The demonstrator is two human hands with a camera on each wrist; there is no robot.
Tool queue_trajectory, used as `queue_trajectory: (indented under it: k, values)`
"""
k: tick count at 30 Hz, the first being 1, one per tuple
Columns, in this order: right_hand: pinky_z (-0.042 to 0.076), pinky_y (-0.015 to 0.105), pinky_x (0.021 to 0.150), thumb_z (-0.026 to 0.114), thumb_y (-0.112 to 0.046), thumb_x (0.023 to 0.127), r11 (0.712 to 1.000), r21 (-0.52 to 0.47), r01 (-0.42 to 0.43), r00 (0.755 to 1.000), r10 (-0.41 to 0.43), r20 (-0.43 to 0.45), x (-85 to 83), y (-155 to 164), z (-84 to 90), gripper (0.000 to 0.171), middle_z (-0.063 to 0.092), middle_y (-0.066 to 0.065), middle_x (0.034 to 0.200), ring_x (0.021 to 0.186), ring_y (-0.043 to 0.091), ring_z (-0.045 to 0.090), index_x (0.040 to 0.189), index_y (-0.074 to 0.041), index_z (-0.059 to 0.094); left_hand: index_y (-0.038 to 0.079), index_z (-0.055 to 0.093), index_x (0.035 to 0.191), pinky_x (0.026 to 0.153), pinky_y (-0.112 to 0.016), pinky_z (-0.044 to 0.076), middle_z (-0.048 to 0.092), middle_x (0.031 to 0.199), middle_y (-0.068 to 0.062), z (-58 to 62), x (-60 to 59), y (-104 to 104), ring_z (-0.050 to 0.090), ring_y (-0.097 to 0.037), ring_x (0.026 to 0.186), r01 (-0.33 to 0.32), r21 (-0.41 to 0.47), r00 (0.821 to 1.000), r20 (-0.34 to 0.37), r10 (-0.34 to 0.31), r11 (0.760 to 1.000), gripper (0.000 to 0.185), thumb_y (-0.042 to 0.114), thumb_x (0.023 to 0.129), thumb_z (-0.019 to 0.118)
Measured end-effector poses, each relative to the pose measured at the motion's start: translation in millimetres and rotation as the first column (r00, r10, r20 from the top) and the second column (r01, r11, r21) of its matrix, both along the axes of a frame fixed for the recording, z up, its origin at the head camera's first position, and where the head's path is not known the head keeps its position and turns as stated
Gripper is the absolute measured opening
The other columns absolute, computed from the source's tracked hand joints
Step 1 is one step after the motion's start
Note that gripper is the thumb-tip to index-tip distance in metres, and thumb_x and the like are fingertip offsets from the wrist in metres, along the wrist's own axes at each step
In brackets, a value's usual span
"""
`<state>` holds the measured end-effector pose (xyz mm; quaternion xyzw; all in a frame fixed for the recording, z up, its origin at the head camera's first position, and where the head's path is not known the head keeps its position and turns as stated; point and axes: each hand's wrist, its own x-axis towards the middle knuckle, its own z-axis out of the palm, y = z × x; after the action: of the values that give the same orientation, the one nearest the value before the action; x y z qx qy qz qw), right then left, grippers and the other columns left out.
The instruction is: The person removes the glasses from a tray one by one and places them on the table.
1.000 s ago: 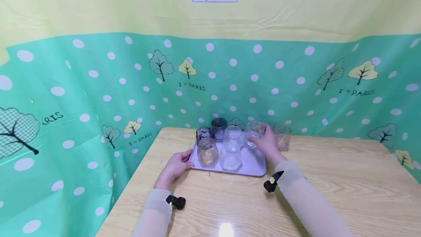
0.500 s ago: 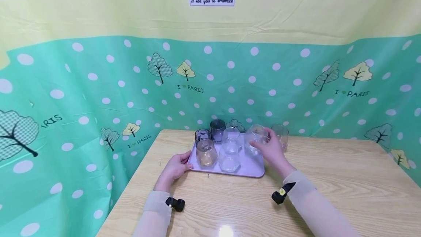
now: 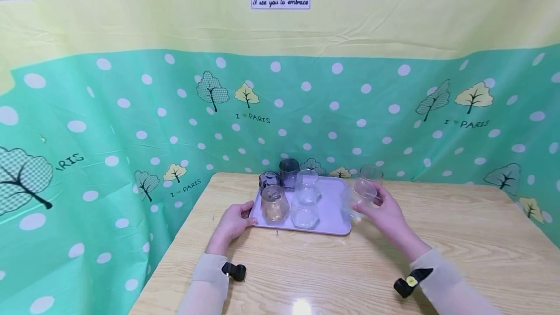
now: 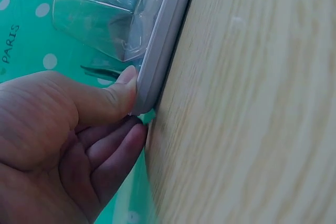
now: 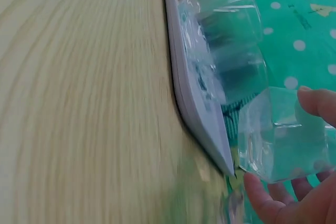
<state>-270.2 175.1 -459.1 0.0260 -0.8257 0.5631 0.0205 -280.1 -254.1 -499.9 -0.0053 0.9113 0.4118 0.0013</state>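
Note:
My right hand (image 3: 389, 214) holds a clear faceted drinking glass (image 5: 283, 142) between thumb and fingers, beside the right end of a pale purple tray (image 3: 336, 208). At the tray's left front, my left hand (image 3: 233, 221) pinches the rim, thumb on top and fingers against the outer side and underside in the left wrist view. On the tray stand an amber-tinted glass (image 3: 274, 207), a clear glass (image 3: 305, 216) and another clear glass (image 3: 308, 189). Two dark glasses, one short (image 3: 269, 182) and one taller (image 3: 289, 174), stand at the back left.
Another faintly tinted glass (image 3: 372, 174) stands on the wooden table (image 3: 459, 227) behind my right hand, beyond the tray's right end. A green and yellow printed curtain (image 3: 280, 101) hangs along the table's back edge.
My right hand has lifted the clear glass from the tray's back right and carried it rightward and toward me, past the tray's edge. My left hand stays at the tray.

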Motion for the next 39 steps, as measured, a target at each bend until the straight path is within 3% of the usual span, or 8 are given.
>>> queue_trajectory:
  k: [4, 8, 14, 21, 29, 33, 36, 39]
  values:
    - [0.045, 0.050, 0.106, 0.082, -0.039, 0.082, 0.999, 0.041, -0.009, 1.000, 0.010, -0.006, 6.4, 20.1, -3.2, 0.101, 0.033, 0.021, 0.156, 0.137, 0.042, 0.039, 0.158, -0.009, 0.022, 0.005, 0.053, 0.142, 0.116, -0.050, 0.032, 0.052, 0.145, -0.012, 0.8, 0.5, -0.6, 0.042, -0.034, 0.139, -0.006, -0.033, 1.000, -0.001, 0.006, 0.999, 0.060, 0.013, 0.088, 0.076]
    - [0.055, 0.035, 0.093, 0.082, -0.038, 0.082, 0.999, 0.020, -0.025, 1.000, 0.025, -0.002, 13.2, 41.3, -7.0, 0.099, 0.035, 0.021, 0.155, 0.135, 0.040, 0.042, 0.157, -0.010, 0.024, 0.004, 0.053, 0.142, 0.116, -0.050, 0.031, 0.051, 0.146, -0.013, 2.5, 1.7, -0.2, 0.042, -0.035, 0.138, 0.004, -0.043, 1.000, -0.008, -0.004, 0.999, 0.060, 0.013, 0.088, 0.076]
    - [0.052, 0.015, 0.083, 0.080, -0.035, 0.084, 0.999, 0.020, -0.037, 0.999, 0.037, -0.016, 18.2, 70.6, -8.8, 0.096, 0.038, 0.021, 0.152, 0.134, 0.039, 0.041, 0.157, -0.009, 0.025, 0.003, 0.054, 0.142, 0.116, -0.051, 0.031, 0.052, 0.145, -0.014, 4.6, 0.7, 0.3, 0.042, -0.036, 0.138, 0.022, -0.062, 1.000, -0.020, -0.023, 0.998, 0.057, 0.012, 0.089, 0.074]
    - [0.053, 0.015, 0.081, 0.079, -0.033, 0.086, 1.000, 0.026, 0.000, 1.000, 0.000, -0.016, 13.2, 94.9, -10.7, 0.096, 0.034, 0.024, 0.154, 0.134, 0.042, 0.039, 0.157, -0.004, 0.021, 0.004, 0.053, 0.143, 0.116, -0.051, 0.030, 0.050, 0.147, -0.014, 3.3, 2.1, -0.2, 0.040, -0.036, 0.139, 0.023, -0.054, 1.000, 0.012, -0.022, 0.998, 0.056, 0.013, 0.091, 0.073]
    - [0.054, 0.017, 0.078, 0.077, -0.036, 0.088, 0.995, 0.060, 0.074, 0.997, -0.073, -0.017, -5.3, 109.9, -12.9, 0.093, 0.031, 0.027, 0.154, 0.133, 0.045, 0.038, 0.155, -0.001, 0.023, 0.005, 0.053, 0.143, 0.116, -0.052, 0.030, 0.050, 0.146, -0.015, 2.6, 3.0, -2.2, 0.041, -0.037, 0.139, 0.036, -0.056, 0.999, 0.005, -0.035, 0.998, 0.057, 0.015, 0.091, 0.073]
    - [0.052, 0.038, 0.098, 0.075, -0.038, 0.089, 0.990, 0.101, 0.101, 0.995, -0.101, -0.006, -14.3, 113.4, -11.9, 0.096, 0.027, 0.029, 0.156, 0.137, 0.050, 0.032, 0.157, 0.000, 0.019, 0.006, 0.053, 0.143, 0.116, -0.053, 0.030, 0.051, 0.146, -0.015, 1.5, 2.6, -2.9, 0.041, -0.038, 0.138, 0.037, -0.057, 0.999, 0.005, -0.037, 0.998, 0.057, 0.015, 0.091, 0.073]
    - [0.038, 0.060, 0.107, 0.075, -0.039, 0.089, 0.989, 0.102, 0.107, 0.994, -0.109, 0.016, -20.7, 114.9, -11.6, 0.099, 0.022, 0.029, 0.158, 0.140, 0.053, 0.027, 0.158, -0.002, 0.014, 0.006, 0.054, 0.143, 0.116, -0.052, 0.030, 0.051, 0.146, -0.015, 0.2, 2.0, -3.6, 0.041, -0.037, 0.138, 0.035, -0.051, 0.999, 0.009, -0.035, 0.998, 0.056, 0.015, 0.091, 0.073]
    - [0.033, 0.066, 0.109, 0.075, -0.041, 0.088, 0.988, 0.111, 0.107, 0.993, -0.111, 0.028, -26.9, 116.8, -12.0, 0.102, 0.020, 0.028, 0.159, 0.141, 0.053, 0.025, 0.159, -0.005, 0.012, 0.006, 0.054, 0.143, 0.116, -0.052, 0.030, 0.051, 0.146, -0.015, -1.5, 0.6, -4.5, 0.041, -0.037, 0.139, 0.030, -0.055, 1.000, 0.011, -0.029, 0.998, 0.056, 0.016, 0.091, 0.073]
